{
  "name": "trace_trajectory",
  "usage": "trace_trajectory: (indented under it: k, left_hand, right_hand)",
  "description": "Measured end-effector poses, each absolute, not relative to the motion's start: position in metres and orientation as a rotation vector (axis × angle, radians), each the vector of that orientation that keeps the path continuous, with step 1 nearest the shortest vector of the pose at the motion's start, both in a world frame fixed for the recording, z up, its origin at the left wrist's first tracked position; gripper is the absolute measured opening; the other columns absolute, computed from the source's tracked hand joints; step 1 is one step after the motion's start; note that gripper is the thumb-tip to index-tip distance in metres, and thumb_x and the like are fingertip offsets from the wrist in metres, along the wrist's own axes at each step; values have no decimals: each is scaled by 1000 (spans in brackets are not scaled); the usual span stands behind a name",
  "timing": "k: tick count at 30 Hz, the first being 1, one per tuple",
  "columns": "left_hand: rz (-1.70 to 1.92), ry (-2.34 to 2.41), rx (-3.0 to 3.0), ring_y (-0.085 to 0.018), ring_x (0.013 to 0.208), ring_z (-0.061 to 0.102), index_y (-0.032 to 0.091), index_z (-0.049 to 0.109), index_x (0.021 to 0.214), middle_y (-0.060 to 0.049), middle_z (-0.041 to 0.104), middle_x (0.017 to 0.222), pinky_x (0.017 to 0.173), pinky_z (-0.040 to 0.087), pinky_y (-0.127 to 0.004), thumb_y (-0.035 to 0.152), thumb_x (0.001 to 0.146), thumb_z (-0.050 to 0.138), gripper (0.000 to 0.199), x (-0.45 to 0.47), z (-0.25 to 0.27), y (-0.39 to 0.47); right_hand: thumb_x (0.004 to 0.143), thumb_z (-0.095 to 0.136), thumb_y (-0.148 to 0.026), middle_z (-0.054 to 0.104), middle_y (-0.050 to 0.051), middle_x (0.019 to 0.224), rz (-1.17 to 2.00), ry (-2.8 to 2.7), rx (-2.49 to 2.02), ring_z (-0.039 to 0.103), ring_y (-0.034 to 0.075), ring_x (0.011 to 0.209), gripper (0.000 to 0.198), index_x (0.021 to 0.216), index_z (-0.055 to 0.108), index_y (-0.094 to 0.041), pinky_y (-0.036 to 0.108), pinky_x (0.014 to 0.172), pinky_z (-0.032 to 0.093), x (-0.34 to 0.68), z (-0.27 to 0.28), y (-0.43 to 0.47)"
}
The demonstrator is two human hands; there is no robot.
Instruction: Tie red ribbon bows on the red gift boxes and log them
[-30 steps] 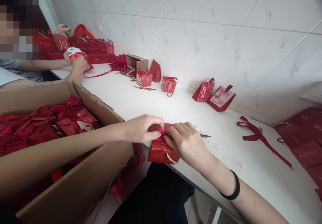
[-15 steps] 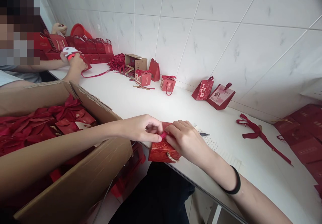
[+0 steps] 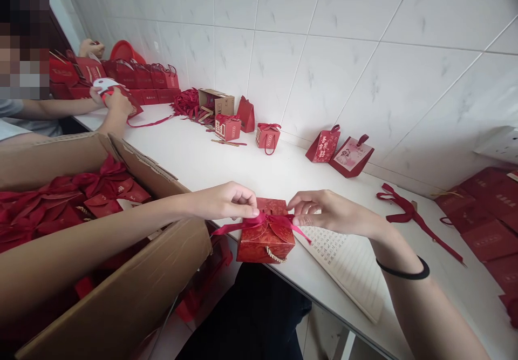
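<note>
Head view: both forearms reach in over the worktop's [image 3: 251, 171] near edge. The left hand [image 3: 224, 201] pinches one end of a red ribbon [image 3: 263, 221] between thumb and fingertips. The right hand [image 3: 324, 211] pinches the other end, its remaining fingers spread. The ribbon crosses the top of a red box [image 3: 265, 238] standing at the near edge, between the hands. A carton [image 3: 133, 290] of ribbons sits left.

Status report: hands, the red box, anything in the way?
Left hand and right hand pinch ribbon ends atop red box. Box at table edge. Nothing obstructing.
</note>
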State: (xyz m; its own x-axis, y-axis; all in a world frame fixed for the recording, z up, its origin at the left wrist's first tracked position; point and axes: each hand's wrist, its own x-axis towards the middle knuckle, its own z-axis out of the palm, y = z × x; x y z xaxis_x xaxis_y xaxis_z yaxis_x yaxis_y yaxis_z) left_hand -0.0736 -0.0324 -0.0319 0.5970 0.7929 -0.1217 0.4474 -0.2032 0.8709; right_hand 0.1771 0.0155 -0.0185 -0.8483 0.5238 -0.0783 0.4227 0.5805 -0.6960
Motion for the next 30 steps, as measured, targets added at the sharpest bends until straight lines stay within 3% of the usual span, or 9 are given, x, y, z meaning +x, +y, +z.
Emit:
trace_trajectory:
  k: [7,15,22,30]
  left_hand:
    - [491,1005,1749,-6,55,37,13,52,75,3,44,63,51,30,-19,36,80,50,24,-77,-33,-30]
    - [499,1090,1920,-6,54,31,15,43,63,5,37,58,51,25,-20,40,80,50,31,-74,-34,-32]
    - [514,1167,1963,-7,58,41,14,49,67,2,51,64,55,31,-20,45,84,45,36,-72,-38,-33]
    - [413,963,1872,-7,61,46,13,57,80,0,55,69,56,36,-20,42,80,54,29,-75,-40,-29]
  right_hand:
    - [87,48,-22,61,3,82,1141,-2679,-678,57,14,72,13,89,58,-16,25,65,46,172,-20,14]
    - [83,55,-27,61,2,78,1047,-2703,-853,55,13,68,12,80,57,-16,24,61,43,170,-25,13]
    - [87,49,-38,52,-1,64,1165,-2574,-851,45,9,55,27,72,49,-16,20,47,33,166,-24,10]
    - [85,48,-23,62,3,81,1131,-2680,-734,55,14,69,14,86,59,-15,24,61,43,172,-22,13]
